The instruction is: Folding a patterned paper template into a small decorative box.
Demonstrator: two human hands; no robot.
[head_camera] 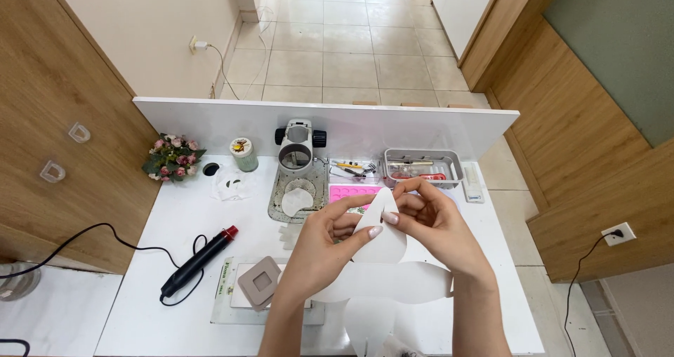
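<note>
Both hands pinch one white paper petal point(382, 232) above the white table point(140, 308) | left hand point(330, 241) grips its left edge | right hand point(435, 223) grips its tip | hard pull could rip it | black heat tool point(198, 260) lies well apart

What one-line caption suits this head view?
Left hand and right hand pinch a white paper petal above a cluttered white desk.
</note>
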